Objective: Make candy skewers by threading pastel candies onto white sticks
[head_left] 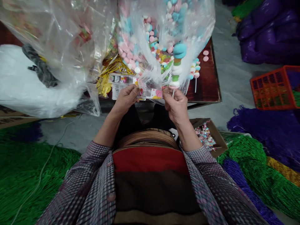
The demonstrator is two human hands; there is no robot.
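My left hand point(129, 96) pinches one end of a small clear printed bag point(156, 93) just above the table's front edge. In my right hand point(175, 103) is a marshmallow skewer point(177, 67), held upright by its white stick, with blue and white marshmallows and green and brown gummy pieces. Those right fingers are also at the bag's other end; whether they grip it is partly hidden. Behind the hands lies a big open plastic bag point(140, 34) of pink, white and blue marshmallows, with small coloured gummies point(164, 57) at its mouth.
Gold twist ties point(110, 75) and printed packets point(120, 78) lie left on the dark table point(209, 90). Another marshmallow skewer point(195, 69) and two pink marshmallows point(205, 56) lie right. Below is a cardboard box point(217, 140) of wrapped sweets; an orange crate point(273, 89) stands beyond.
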